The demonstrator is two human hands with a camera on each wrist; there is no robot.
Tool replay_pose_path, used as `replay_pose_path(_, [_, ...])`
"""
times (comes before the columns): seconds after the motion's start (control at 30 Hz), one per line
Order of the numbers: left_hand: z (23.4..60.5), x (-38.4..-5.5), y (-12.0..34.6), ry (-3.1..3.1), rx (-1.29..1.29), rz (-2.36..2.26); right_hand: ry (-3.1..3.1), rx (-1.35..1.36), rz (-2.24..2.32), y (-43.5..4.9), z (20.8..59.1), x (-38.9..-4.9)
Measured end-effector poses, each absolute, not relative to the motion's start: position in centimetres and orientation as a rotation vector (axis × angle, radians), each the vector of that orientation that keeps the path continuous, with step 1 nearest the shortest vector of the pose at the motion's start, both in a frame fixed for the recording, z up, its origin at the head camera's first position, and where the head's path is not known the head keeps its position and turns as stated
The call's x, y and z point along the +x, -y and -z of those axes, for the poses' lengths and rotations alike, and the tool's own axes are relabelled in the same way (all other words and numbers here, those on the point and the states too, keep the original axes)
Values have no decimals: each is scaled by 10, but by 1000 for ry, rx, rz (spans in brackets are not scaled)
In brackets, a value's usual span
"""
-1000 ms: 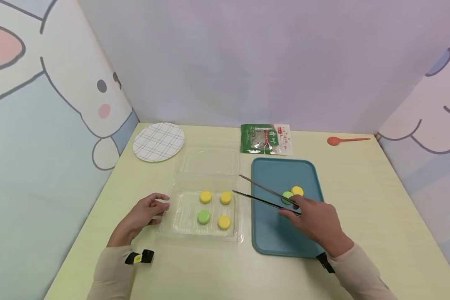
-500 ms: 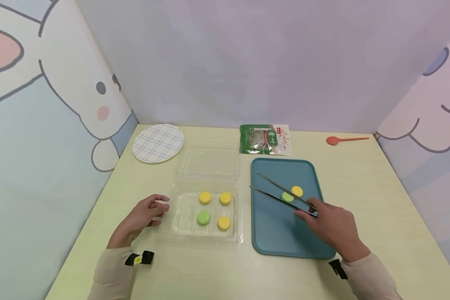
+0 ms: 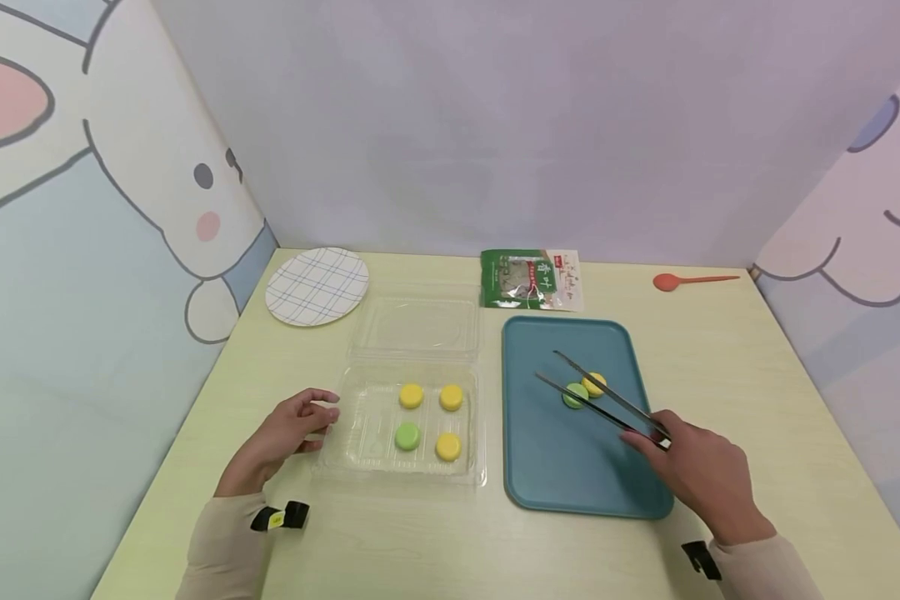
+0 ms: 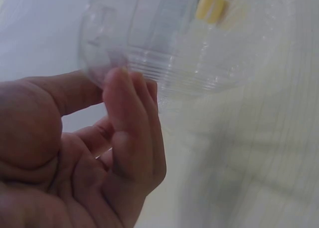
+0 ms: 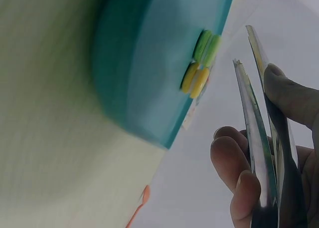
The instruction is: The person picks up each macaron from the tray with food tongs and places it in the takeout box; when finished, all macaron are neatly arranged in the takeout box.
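My left hand [image 3: 285,433] pinches the left edge of an open clear plastic container [image 3: 375,472]. Several macarons sit inside it, among them a green macaron [image 3: 407,437] and a yellow macaron [image 3: 448,447]. Metal tongs [image 5: 256,133] are in the grip of my right hand [image 3: 705,471], their tips apart with nothing between them. They hang above the blue tray [image 3: 555,487]. On that tray, a green macaron [image 5: 203,46] and a yellow macaron [image 5: 198,81] lie side by side; the tongs partly cover them in the head view.
Behind the container lies its unfolded clear lid [image 3: 420,325]. A checked plate [image 3: 317,286] is at the back left. Beyond the tray are a green and white packet [image 3: 531,279] and, farther right, a red spoon [image 3: 667,282]. Walls close off the table's back and sides.
My right hand has drawn the tongs rightward, from near the container's right edge to above the tray's macarons. My left hand has stayed put.
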State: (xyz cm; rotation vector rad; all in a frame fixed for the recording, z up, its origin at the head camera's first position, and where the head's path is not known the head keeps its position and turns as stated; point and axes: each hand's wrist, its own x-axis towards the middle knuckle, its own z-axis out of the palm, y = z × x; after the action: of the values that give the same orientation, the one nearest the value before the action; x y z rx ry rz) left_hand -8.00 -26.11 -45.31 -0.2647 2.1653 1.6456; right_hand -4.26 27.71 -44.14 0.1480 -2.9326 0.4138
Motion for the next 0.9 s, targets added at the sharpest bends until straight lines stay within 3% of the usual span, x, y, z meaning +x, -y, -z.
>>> replay_pose_path(0.9, [452,-80,261,-2152,-255,-1654,3038,-67,-398,-309,447,-23])
